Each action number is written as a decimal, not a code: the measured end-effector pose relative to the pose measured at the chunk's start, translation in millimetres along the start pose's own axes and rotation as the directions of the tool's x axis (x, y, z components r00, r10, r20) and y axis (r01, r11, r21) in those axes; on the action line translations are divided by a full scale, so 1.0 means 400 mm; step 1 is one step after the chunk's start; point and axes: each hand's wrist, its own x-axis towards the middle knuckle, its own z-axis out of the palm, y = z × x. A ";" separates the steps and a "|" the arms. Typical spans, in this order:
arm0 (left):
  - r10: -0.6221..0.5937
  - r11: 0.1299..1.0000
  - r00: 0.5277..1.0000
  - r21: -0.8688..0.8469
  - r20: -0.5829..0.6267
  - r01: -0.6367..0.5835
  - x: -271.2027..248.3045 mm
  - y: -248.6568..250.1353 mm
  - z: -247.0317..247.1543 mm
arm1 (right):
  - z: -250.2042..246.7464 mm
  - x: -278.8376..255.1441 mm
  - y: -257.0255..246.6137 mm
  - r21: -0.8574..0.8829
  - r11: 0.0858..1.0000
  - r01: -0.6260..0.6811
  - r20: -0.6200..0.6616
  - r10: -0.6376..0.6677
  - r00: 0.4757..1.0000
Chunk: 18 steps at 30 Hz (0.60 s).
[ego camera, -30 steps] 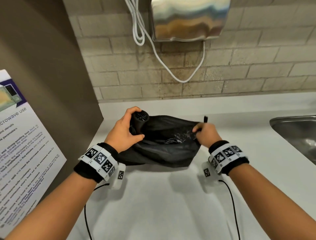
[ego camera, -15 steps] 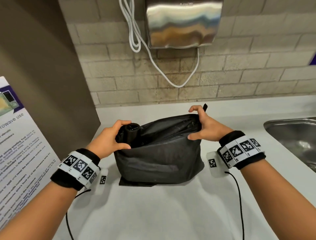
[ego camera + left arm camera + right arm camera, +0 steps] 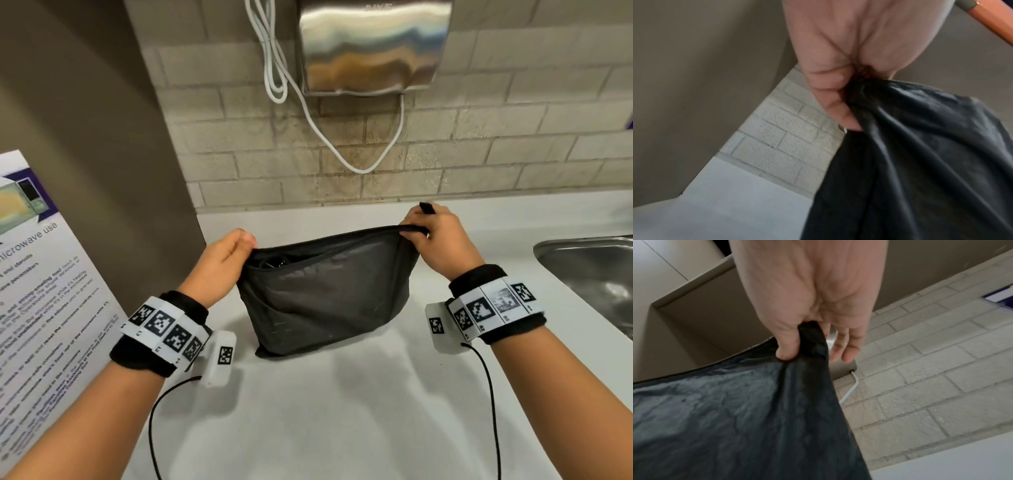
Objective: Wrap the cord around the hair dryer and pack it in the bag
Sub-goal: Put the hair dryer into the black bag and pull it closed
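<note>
Black bag (image 3: 329, 291) rim between both hands (image 3: 222, 263).

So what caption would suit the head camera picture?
Left hand and right hand hold a black bag upright and open on the white counter.

A shared office kitchenette: a white counter (image 3: 342, 428), steel sink (image 3: 589, 270), tiled wall (image 3: 496, 154), wall-mounted steel dispenser (image 3: 371, 48) and microwave-use poster (image 3: 37, 291).
</note>
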 end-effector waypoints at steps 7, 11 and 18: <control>-0.024 0.999 0.972 -0.021 0.234 0.030 -0.013 0.040 0.029 | -0.002 -0.008 -0.007 -0.086 0.992 -0.090 0.131 0.101 0.986; -0.036 0.998 0.972 -0.049 0.232 0.048 -0.009 0.043 0.032 | 0.002 -0.006 -0.069 -0.526 0.821 0.221 0.430 0.033 0.902; -0.067 0.990 0.952 -0.099 0.298 0.101 -0.005 0.040 0.001 | 0.061 0.021 -0.137 -0.042 0.989 0.140 0.405 -0.111 0.908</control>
